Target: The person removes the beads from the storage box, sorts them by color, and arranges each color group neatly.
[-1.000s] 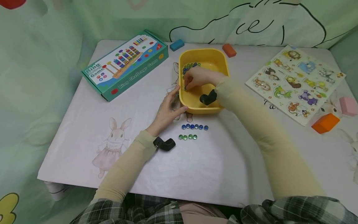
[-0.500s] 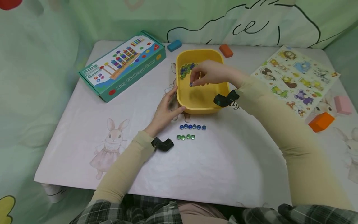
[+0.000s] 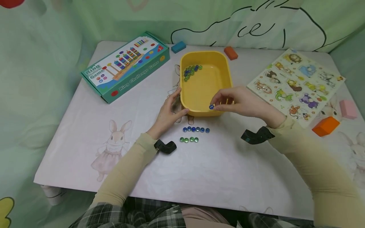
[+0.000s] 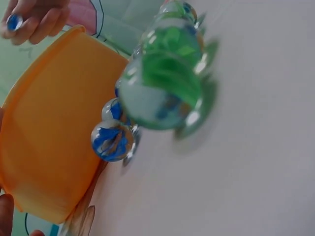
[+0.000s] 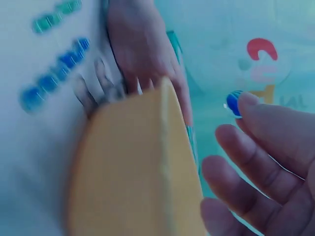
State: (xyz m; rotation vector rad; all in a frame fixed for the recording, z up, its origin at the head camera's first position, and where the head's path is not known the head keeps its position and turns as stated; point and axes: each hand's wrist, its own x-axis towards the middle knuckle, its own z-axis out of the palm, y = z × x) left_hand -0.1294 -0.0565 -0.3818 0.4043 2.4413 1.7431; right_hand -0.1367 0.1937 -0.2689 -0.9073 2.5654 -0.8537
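Observation:
A yellow plastic bin [image 3: 209,90] stands on the table, with several green and blue marbles [image 3: 186,73] clustered in its far left corner. My left hand [image 3: 164,117] rests against the bin's near left corner, thumb and fingers spread and nearly straight. Between thumb and index finger, my right hand [image 3: 242,101] pinches a blue marble [image 5: 233,104], above the bin's near right rim. In front of the bin lies a row of blue marbles [image 3: 193,129]. Closer to me is a shorter row of green marbles [image 3: 186,140], which looms large in the left wrist view.
A green Ring Challenge Game box [image 3: 125,68] lies at the back left. Behind the bin are a blue block [image 3: 178,47] and a red-orange block [image 3: 231,53]. On the right lie an animal puzzle board [image 3: 296,84], an orange block [image 3: 326,125] and a pink block [image 3: 348,109].
My right hand has lifted a blue marble from the bin's floor and carried it toward me and right, to the near rim. The left hand has stayed at the bin's corner.

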